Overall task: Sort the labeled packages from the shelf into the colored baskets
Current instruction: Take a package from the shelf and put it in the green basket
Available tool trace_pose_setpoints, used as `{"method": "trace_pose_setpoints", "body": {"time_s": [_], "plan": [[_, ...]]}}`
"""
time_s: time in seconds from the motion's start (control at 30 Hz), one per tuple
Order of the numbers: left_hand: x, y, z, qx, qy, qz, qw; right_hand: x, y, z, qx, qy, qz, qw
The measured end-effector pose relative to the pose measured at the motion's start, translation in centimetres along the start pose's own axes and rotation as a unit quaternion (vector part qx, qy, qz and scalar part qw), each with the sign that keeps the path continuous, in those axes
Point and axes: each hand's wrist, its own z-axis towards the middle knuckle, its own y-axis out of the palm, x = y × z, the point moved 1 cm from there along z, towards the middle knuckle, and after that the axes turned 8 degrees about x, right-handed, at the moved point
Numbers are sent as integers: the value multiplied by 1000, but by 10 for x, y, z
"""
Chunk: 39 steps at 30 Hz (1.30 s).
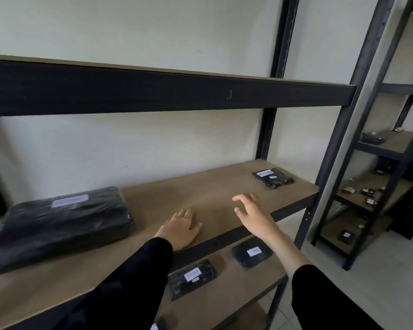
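Reaching right hand (pixel 253 216) toward small package (pixel 273 177), fingers (pixel 240 198) spread, holding nothing; I brace left hand (pixel 180 228) flat, empty, on shelf (pixel 200 198) for balance.

Two empty, spread hands (pixel 215 222) over a wooden shelf (pixel 200 194), black labeled packages (pixel 60 225) nearby.

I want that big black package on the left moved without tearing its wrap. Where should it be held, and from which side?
Grip the big package at its two short ends, one of the hands on each, coming from the shelf's open front. It looks long, bulky and soft in loose wrap, so one hand would probably let it sag.
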Motion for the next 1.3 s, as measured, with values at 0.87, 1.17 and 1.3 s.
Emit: {"method": "trace_pose_setpoints", "body": {"time_s": [0.87,1.17,1.3], "plan": [[101,88,180,37,-129,118,984,223,-15,179,-36,154,-42,987],[101,85,177,61,-127,127,982,244,-9,189,-104,152,202,962],[99,84,177,65,-126,121,983,241,-6,172,-31,105,179,978]]}}
